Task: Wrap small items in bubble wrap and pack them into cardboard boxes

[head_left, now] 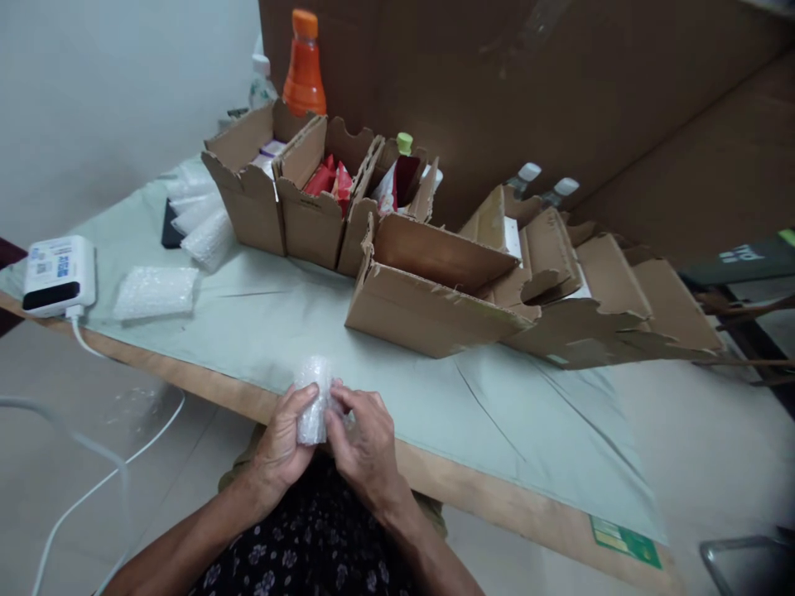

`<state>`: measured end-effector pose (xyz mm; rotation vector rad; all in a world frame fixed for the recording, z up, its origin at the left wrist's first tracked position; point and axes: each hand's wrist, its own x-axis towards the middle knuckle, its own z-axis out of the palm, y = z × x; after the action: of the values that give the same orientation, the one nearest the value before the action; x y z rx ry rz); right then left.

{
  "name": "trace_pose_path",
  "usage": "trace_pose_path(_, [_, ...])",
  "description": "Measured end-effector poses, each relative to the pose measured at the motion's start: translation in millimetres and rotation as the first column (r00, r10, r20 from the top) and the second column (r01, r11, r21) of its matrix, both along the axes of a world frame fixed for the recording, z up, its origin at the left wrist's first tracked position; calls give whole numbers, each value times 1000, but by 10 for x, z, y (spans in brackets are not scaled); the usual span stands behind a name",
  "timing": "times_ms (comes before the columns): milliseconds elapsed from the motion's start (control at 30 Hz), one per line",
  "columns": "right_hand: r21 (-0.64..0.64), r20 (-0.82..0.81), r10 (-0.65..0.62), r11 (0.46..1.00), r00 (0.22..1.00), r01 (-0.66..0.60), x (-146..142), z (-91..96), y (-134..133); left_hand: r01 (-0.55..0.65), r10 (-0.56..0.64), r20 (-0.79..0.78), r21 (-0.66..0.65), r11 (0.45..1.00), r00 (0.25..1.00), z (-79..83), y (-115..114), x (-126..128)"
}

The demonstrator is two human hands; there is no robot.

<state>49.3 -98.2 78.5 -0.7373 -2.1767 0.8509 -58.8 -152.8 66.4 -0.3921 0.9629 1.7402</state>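
A small roll of bubble wrap (315, 414) is held upright between both hands at the near edge of the table. My left hand (284, 439) grips its left side, thumb lying across the front. On the right side, my right hand (365, 434) pinches the wrap with thumb and fingers. Whether anything is inside the roll, I cannot tell. A flat bubble wrap piece (156, 292) lies on the cloth to the left, and behind it more bubble wrap pieces (208, 228) are heaped partly over a dark flat object (171, 225).
Cardboard boxes (253, 207) holding packets stand along the back, with a wide cardboard box (428, 306) nearer the middle. An orange bottle (305, 70) rises behind them. At the left edge sits a white device (60, 273) with a white cable (84, 333) hanging down. Green cloth (279, 319) covers the table.
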Motion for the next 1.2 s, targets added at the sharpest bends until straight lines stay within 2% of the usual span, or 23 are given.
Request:
trace_pose_path(67, [19, -6, 3, 1000, 1000, -3, 21, -5, -36, -17, 16, -28, -26, 1000, 999, 8, -11, 6])
trace_pose_path(233, [49, 63, -5, 999, 998, 2, 77, -94, -134, -35, 10, -212, -116, 993, 977, 49, -78, 30])
trace_pose_path(333, [25, 73, -56, 998, 996, 55, 129, -148, -116, -5, -16, -209, -99, 995, 978, 71, -58, 78])
trace_pose_path(433, [-169, 87, -84, 981, 993, 98, 240, -74, 19, 56, -52, -160, 24, 998, 986, 97, -12, 78])
trace_pose_path(500, [-330, 77, -47, 942, 996, 69, 334, 22, 141, 116, -102, -157, 85, 990, 982, 121, 22, 37])
trace_pose_path(567, [-451, 5, -43, 892, 999, 41, 418, 98, 242, 142, -127, -183, 73, 987, 975, 144, 64, -5])
trace_pose_path(700, [-628, -160, -126, 778, 979, -2, 515, 132, 324, 133, -117, -268, 42, 990, 956, 138, 168, 0])
trace_pose_path(767, [-636, -145, -141, 771, 979, 16, 565, 169, 354, 189, -163, -319, 52, 981, 933, 106, 208, 22])
trace_pose_path(833, [-552, -98, -160, 830, 982, 79, 665, 295, 437, 245, -190, -413, 85, 966, 891, 68, 239, 8])
trace_pose_path(900, [-401, -82, -171, 907, 982, 124, 832, 534, 598, 273, -138, -576, 154, 949, 806, 48, 278, -62])
trace_pose_path(933, [-314, -90, -175, 939, 981, 138, 934, 691, 707, 272, -83, -674, 180, 945, 734, 49, 308, -114])
trace_pose_path(1000, [-129, -133, -197, 975, 971, 180, 1137, 1048, 964, 236, 42, -846, 196, 952, 531, 69, 395, -224])
trace_pose_path(1067, [46, -208, -236, 967, 949, 251, 1287, 1405, 1248, 189, 120, -943, 184, 965, 310, 95, 513, -307])
trace_pose_path(1100, [140, -227, -260, 945, 938, 296, 1328, 1564, 1390, 175, 127, -966, 168, 970, 224, 99, 576, -328])
trace_pose_path(1167, [350, -181, -296, 872, 938, 343, 1336, 1818, 1658, 184, 93, -989, 114, 976, 119, 73, 696, -327])
trace_pose_path(1200, [453, -110, -309, 830, 945, 325, 1309, 1909, 1780, 192, 57, -995, 73, 979, 87, 45, 748, -309])
